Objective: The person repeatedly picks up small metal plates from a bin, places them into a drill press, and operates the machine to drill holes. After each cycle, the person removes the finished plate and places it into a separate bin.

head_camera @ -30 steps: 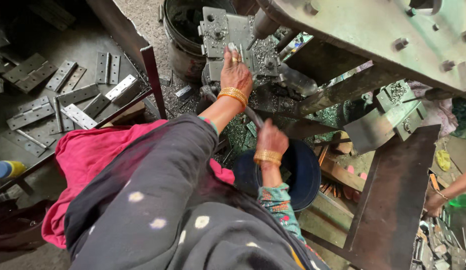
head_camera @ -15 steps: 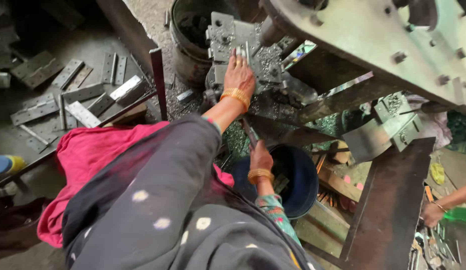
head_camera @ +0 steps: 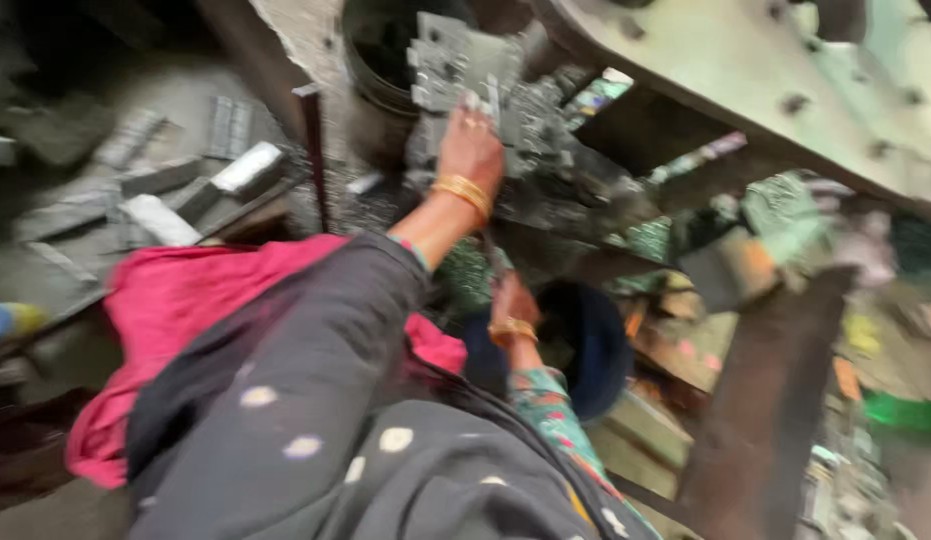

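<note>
dim workshop floor around me, strewn with flat metal strips [head_camera: 156, 200] at the left edge. my left hand [head_camera: 471, 150] reaches up to the press die [head_camera: 466, 65], fingers pinching a small metal plate [head_camera: 491, 100] against it, so i judge i'm seating a blank. my right hand [head_camera: 511, 300] hangs low over the dark blue tub [head_camera: 596, 345]; blur hides whether it grips anything. next i'd need my fingers drawn free of the die. room is tight: the green frame [head_camera: 746, 70] hangs overhead, a steel bucket [head_camera: 376, 60] just behind.
</note>
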